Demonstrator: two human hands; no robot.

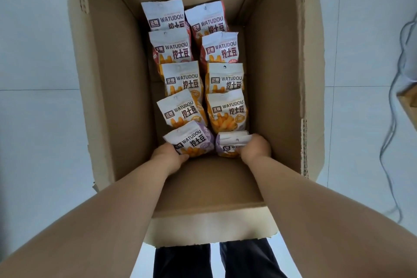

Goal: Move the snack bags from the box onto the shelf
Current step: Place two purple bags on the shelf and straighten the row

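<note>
Head view, looking straight down into the open cardboard box (112, 79). Snack bags (180, 79) lie on its floor in two columns, overlapped like shingles, tops toward the far wall. The nearest pair is purple-backed.

Left hand (170, 156) grips the near corner of the left purple bag (191, 140), fingers curled under its edge. Right hand (255, 148) is closed round the right purple bag (230, 145), which is crumpled in the grasp.

Judgement: the nearest bags go first because they lie on top of the overlap and lift free without disturbing the rest. Both bags are still inside the box. No shelf in view; unloading barely begun.
</note>
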